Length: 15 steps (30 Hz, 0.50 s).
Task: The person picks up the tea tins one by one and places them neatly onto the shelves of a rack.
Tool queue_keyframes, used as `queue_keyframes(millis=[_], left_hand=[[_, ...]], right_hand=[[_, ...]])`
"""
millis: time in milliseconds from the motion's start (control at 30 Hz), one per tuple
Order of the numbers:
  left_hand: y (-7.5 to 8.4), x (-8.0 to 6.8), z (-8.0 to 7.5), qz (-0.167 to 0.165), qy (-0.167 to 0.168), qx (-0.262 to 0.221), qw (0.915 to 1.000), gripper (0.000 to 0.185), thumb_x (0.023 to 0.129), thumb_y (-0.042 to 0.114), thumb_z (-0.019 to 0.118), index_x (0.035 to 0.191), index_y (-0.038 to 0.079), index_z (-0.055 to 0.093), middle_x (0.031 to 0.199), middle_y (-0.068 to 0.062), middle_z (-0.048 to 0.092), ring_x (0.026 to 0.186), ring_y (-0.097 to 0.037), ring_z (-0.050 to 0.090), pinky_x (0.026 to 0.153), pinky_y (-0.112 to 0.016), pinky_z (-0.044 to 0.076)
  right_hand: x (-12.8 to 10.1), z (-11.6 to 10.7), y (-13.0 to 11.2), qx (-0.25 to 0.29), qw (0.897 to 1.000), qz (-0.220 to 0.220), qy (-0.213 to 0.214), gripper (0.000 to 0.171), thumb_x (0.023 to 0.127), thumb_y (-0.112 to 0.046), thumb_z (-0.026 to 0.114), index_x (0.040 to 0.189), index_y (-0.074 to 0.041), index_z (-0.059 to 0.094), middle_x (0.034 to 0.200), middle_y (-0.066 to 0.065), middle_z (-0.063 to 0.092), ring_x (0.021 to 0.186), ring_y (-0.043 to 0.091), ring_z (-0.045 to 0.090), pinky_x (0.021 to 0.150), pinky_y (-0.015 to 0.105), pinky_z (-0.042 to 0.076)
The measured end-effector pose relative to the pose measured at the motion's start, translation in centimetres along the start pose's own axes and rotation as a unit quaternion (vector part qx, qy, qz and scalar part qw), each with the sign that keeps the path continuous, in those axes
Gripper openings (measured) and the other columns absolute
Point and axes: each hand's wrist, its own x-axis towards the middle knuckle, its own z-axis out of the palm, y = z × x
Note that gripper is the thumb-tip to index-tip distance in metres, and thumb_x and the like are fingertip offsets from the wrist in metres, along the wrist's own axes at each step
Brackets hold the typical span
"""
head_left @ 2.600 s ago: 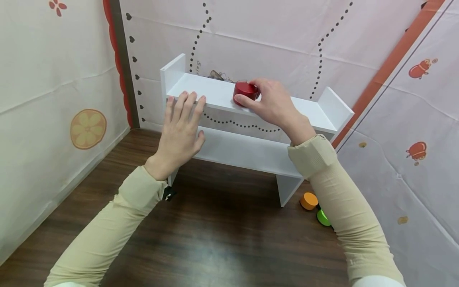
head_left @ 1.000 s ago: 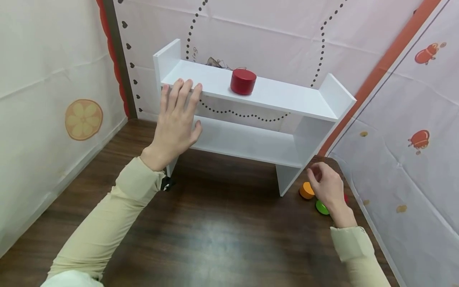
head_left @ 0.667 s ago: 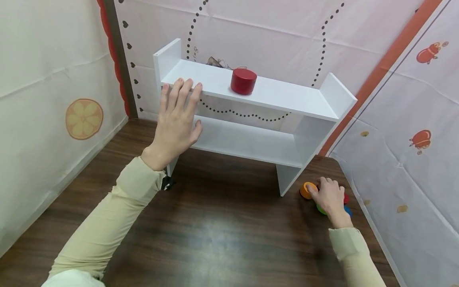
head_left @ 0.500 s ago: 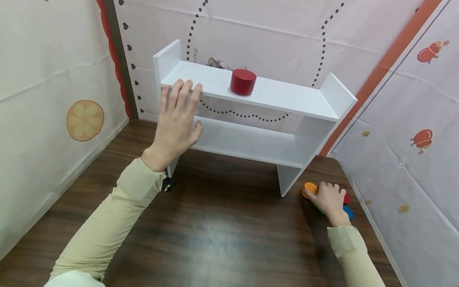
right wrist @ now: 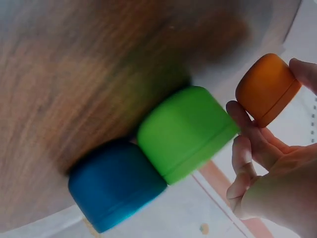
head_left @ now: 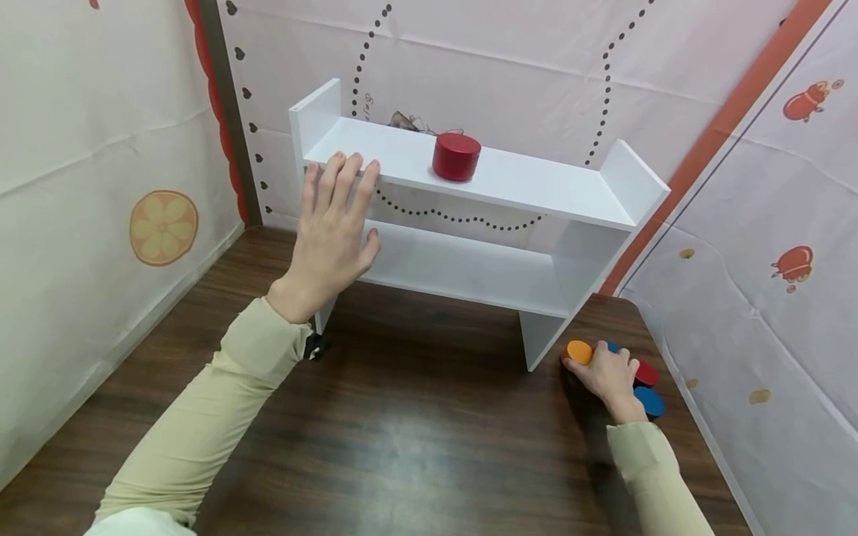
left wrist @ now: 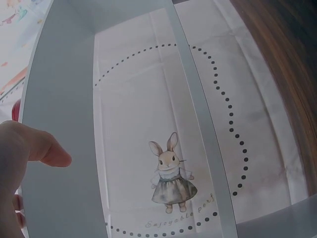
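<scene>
Head view: the left hand (head_left: 333, 223) was raised flat against the front edge of the white shelf unit (head_left: 590, 205), near that unit's left end. Its fingers were straight and spread slightly, with the fingertips (head_left: 355, 165) touching the edge of the top board. It gripped nothing.

The right hand (head_left: 606, 372) rested on the brown table (head_left: 402, 432), just beside the right leg of the shelf unit. Its thumb and fingers were curled round the orange tub (head_left: 579, 351), which stood on the table touching that hand and close to the foot of the shelf unit. The two hands were well apart, one at each end of the shelf unit.

In the right wrist view, the fingers (right wrist: 255, 144) pinched the orange tub (right wrist: 266, 89) from two sides. The green tub (right wrist: 185, 131) sat directly beside the orange tub, and a blue tub (right wrist: 114, 183) touched the green tub on its far side.

In the head view, a red disc (head_left: 646, 373) and a blue disc (head_left: 650, 402) showed to the right of the right hand, farther from the shelf unit. A red tub (head_left: 456, 156) stood upright on the top board of the shelf unit, near its middle.

In the left wrist view, the thumb (left wrist: 42, 146) lay against the shelf unit (left wrist: 59, 99); the remaining fingers were out of frame.
</scene>
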Motion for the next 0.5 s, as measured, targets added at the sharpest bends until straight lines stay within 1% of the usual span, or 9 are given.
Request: queue_keyframes(millis=[67, 133, 333, 500], left_hand=[[0.0, 0.1, 0.0, -0.001, 0.001, 0.000, 1.0000, 0.086, 0.074, 0.013, 0.070, 0.149, 0.009, 0.028, 0.151, -0.017, 0.032, 0.144, -0.033, 0.022, 0.122, -0.050, 0.005], [0.0, 0.1, -0.1, -0.002, 0.001, 0.000, 1.0000, 0.085, 0.075, 0.013, 0.069, 0.149, 0.009, 0.028, 0.151, -0.017, 0.032, 0.144, -0.033, 0.022, 0.122, -0.050, 0.005], [0.0, 0.2, 0.0, -0.003, -0.003, -0.001, 1.0000, 0.084, 0.076, 0.014, 0.068, 0.149, 0.009, 0.027, 0.151, -0.017, 0.031, 0.144, -0.034, 0.021, 0.122, -0.050, 0.005], [0.1, 0.1, 0.1, -0.005, -0.003, -0.005, 1.0000, 0.086, 0.075, 0.012, 0.069, 0.149, 0.009, 0.027, 0.151, -0.017, 0.032, 0.144, -0.033, 0.021, 0.122, -0.050, 0.004]], right_hand=[[-0.1, -0.3, -0.3, 0.016, 1.000, 0.000, 0.005, 0.071, 0.085, -0.045, 0.066, 0.118, 0.015, 0.047, 0.100, 0.034, 0.055, 0.091, 0.046, 0.040, 0.076, 0.053, 0.025], [-0.1, -0.7, -0.6, 0.028, 1.000, -0.004, 0.011, 0.071, 0.084, -0.043, 0.067, 0.121, 0.014, 0.046, 0.104, 0.034, 0.056, 0.091, 0.045, 0.040, 0.077, 0.053, 0.025], [-0.8, -2.2, -1.4, 0.047, 0.999, -0.022, 0.016, 0.068, 0.084, -0.040, 0.069, 0.122, 0.012, 0.047, 0.105, 0.031, 0.058, 0.091, 0.041, 0.040, 0.076, 0.052, 0.025], [-2.1, -4.2, -2.6, 0.051, 0.997, -0.045, 0.026, 0.067, 0.085, -0.040, 0.068, 0.124, 0.010, 0.048, 0.107, 0.031, 0.060, 0.090, 0.040, 0.041, 0.077, 0.053, 0.025]])
